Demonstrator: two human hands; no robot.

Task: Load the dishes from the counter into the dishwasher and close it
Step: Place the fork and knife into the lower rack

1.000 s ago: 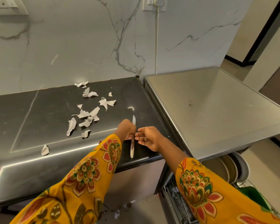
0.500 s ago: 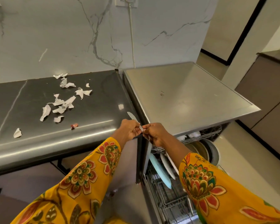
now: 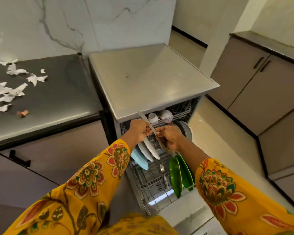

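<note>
Both hands out over the open dishwasher, just below its front top edge. Left hand with grip curled round the middle of a butter knife, blade slanting up and left toward the steel top. Right hand just beside, fingertips pinching the knife's lower end, fingers curled. Knife held in the air above the lower rack, touching neither rack.

Lower rack pulled out: a pale blue plate and two white plates standing on edge at the left; two green plates on edge at the right; a fork upright between them, more cutlery near it, too small to tell apart. Steel plates on edge at the back, partly hidden behind the right hand. Upper rack half under the top edge, with two pale cups or bowls on it.

Left of the dishwasher, a dark bench strewn with torn paper scraps and one reddish scrap near the front edge. Yellow flowered sleeves on both arms. Grey cupboards at the right.
</note>
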